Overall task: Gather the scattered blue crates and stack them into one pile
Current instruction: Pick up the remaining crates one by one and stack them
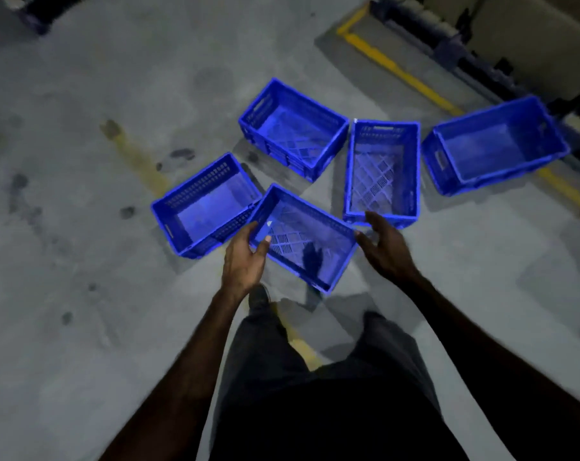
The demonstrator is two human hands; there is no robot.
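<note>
Hands bracket the nearest crate (303, 239) for lifting: left hand (245, 257) grips its rim, right hand (386, 247) spread open alongside.

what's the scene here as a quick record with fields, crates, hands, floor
crates: five blue, all open side up, none stacked
near crate: between both hands
left crate: touches near crate
back crate: apart
middle crate: lattice bottom
right crate: over yellow line
left hand: fingers curled on near crate's rim
right hand: open, at its right corner; contact unclear
floor: grey concrete, stained
</note>
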